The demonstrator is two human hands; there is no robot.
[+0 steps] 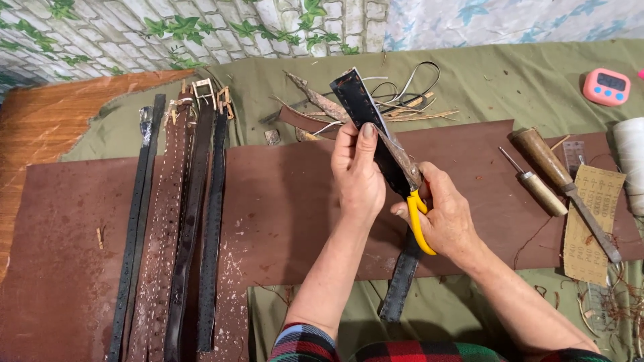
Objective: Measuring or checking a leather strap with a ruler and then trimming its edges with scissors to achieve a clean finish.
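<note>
My left hand (357, 175) grips a long black leather strap (359, 102) near its upper end and holds it upright above the brown board (288, 201). The strap's lower end (401, 285) hangs down past the board's edge. My right hand (444, 216) holds rusty scissors with yellow handles (417, 214). Their blades run up along the strap's right edge, touching the leather.
Several finished belts with buckles (181, 221) lie side by side at the left. Leather scraps (376, 107) pile up behind the strap. Two wooden-handled tools (543, 167), a sandpaper sheet (594, 221), a white thread spool (630, 161) and a pink timer (606, 86) sit at the right.
</note>
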